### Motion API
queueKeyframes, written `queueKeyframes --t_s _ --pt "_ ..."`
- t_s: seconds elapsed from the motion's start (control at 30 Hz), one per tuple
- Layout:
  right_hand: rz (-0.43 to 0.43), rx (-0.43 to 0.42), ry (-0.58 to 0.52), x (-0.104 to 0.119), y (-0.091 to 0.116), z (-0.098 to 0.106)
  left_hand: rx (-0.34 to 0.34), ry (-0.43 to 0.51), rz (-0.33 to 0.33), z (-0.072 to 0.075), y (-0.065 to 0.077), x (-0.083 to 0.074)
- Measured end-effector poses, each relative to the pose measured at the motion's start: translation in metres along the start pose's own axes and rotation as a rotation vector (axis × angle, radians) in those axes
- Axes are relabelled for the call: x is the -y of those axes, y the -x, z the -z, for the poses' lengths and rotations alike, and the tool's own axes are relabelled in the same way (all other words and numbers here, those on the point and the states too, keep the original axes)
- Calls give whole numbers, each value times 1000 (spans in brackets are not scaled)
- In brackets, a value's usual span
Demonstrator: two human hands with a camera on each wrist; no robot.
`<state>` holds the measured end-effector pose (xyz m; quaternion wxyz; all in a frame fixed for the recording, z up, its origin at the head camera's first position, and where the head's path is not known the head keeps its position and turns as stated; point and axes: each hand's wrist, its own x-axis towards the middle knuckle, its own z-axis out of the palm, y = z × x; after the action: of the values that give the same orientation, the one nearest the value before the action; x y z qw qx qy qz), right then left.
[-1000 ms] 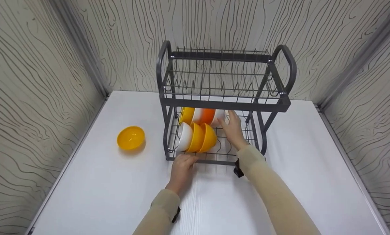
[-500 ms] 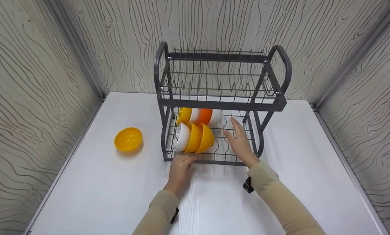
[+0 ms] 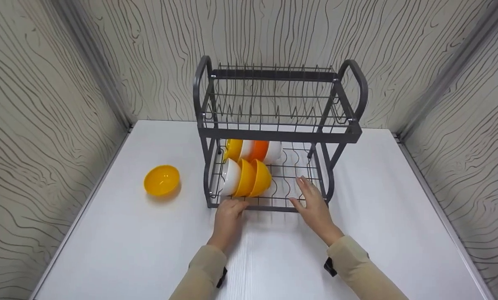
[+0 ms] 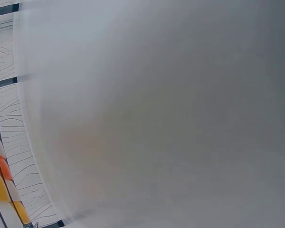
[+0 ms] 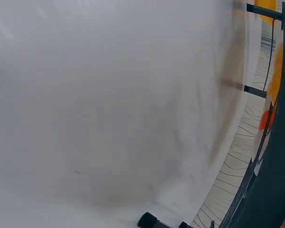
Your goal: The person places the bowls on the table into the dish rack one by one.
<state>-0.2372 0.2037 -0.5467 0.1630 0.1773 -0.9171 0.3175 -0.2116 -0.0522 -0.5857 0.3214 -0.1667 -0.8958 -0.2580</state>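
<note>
My left hand (image 3: 228, 218) grips the front rail of a dark two-tier dish rack (image 3: 279, 135), just below the front bowls; its fingertips are hidden. My right hand (image 3: 315, 208) hangs over the front right of the lower shelf, fingers spread, holding nothing. On that shelf's left half, a white bowl (image 3: 231, 177) and two yellow bowls (image 3: 260, 178) stand on edge in a front row. Behind them are a yellow bowl (image 3: 233, 148), white bowls (image 3: 274, 152) and an orange bowl (image 3: 260, 149), partly covered by the upper tier.
A yellow bowl (image 3: 161, 180) rests upright on the white table (image 3: 120, 233), left of the rack. Wood-patterned panels (image 3: 270, 33) enclose the table at the back and sides. The upper tier's wire slots (image 3: 270, 110) hold no dishes.
My right hand has drawn away from the back-row white bowl, toward the front right corner of the rack. The left hand keeps its place on the front rail.
</note>
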Motion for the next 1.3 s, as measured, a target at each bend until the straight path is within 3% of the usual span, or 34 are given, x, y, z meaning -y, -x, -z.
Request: queueKeyframes --t_s 0.27,0.4,0.53,0.77,1.1,1.2,1.3 --pt "219 -133 188 -11 21 -12 -1 -16 -9 0 -1 1" --pt "271 -171 248 -13 26 -15 -16 -11 -24 -1 0 0" --pt "267 -151 294 -13 28 -17 -21 1 -35 0 -1 -2" --pt "253 -138 352 -13 27 -21 34 -20 -28 2 -1 -1" --pt "245 -164 369 -13 25 -27 221 -14 -15 21 -6 0" --pt "232 -162 375 -12 26 -27 200 -3 -40 28 -6 2" --pt "229 -168 371 -13 27 -26 98 22 -96 36 -4 6"
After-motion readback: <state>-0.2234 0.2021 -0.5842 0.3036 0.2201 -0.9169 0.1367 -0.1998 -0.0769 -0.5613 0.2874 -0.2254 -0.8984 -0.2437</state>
